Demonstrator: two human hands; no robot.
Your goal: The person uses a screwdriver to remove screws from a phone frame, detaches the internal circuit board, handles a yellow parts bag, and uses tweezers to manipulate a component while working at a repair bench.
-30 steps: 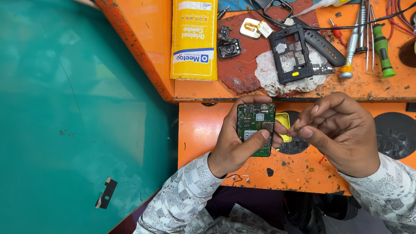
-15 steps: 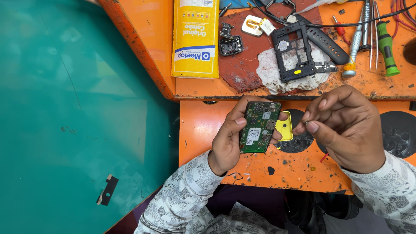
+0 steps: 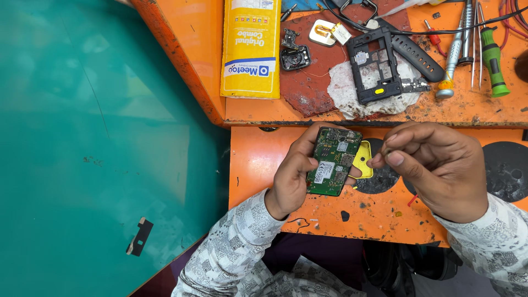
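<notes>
Between both hands (image 3: 297, 176), flat green circuit board (image 3: 334, 162)

Lower orange shelf (image 3: 264, 165) left part open, upper bench (image 3: 467, 107) crowded — tools, parts

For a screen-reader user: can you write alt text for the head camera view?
A person's left hand holds a green circuit board over an orange workbench, while the right hand pinches a yellow tab at its edge. Behind lie a black phone frame, a yellow packet and screwdrivers.
</notes>
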